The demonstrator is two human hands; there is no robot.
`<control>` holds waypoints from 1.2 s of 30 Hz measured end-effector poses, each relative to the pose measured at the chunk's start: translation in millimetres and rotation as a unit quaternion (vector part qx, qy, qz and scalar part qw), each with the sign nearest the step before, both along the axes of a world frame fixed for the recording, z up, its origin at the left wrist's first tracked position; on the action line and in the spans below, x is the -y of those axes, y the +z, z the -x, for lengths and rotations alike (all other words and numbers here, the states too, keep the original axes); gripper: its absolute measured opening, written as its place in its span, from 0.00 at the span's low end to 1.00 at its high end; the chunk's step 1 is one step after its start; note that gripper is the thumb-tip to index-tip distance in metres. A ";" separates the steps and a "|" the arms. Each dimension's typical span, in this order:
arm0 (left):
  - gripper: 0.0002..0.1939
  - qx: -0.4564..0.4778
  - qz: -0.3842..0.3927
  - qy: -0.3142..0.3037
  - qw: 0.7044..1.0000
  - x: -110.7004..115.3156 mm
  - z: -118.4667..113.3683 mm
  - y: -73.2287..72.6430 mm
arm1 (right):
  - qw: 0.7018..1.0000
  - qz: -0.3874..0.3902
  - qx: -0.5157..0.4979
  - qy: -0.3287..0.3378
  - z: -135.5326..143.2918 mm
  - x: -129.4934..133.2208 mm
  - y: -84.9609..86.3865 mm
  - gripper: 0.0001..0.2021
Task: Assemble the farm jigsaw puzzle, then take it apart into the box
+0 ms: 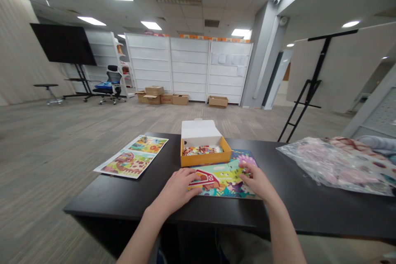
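A partly assembled jigsaw puzzle with a red barn and green field lies on a colourful farm-and-flower board. My left hand rests at its left side, fingers spread and fingertips over the barn. At the right edge, my right hand has its thumb and index finger apart, touching the green pieces there; its other fingers are curled. Just behind the puzzle stands an open yellow box with its white lid raised. Loose puzzle pieces lie inside the box.
A printed picture sheet lies at the left of the black table. Clear plastic bags with soft pinkish items cover the right end. Beyond are cardboard boxes, white shelving, an office chair and a screen on a stand.
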State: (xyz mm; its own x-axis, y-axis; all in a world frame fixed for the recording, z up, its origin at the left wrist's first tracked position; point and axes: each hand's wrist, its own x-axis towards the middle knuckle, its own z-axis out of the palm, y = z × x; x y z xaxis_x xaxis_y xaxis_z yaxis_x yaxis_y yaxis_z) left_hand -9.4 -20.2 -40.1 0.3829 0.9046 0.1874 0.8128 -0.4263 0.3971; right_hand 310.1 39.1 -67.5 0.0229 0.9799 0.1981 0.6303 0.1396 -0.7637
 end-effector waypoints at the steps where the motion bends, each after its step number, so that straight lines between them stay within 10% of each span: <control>1: 0.15 -0.002 0.001 0.000 1.000 0.1 -0.3 0.8 | 1.000 0.000 0.003 0.002 -0.5 -0.7 -0.3 0.18; 36: 0.15 0.003 -0.005 -0.007 1.000 0.8 0.8 -0.4 | 0.989 0.126 -0.063 0.036 5.7 4.0 17.7 0.12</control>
State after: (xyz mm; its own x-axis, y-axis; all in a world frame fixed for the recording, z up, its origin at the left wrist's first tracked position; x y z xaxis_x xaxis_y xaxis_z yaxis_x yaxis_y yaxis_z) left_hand -10.2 -21.0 -40.5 0.3944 0.8972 0.1986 0.8048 -0.4416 0.3967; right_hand 304.4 35.1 -49.8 -0.0402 0.9978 -0.0536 0.5228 -0.0247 -0.8521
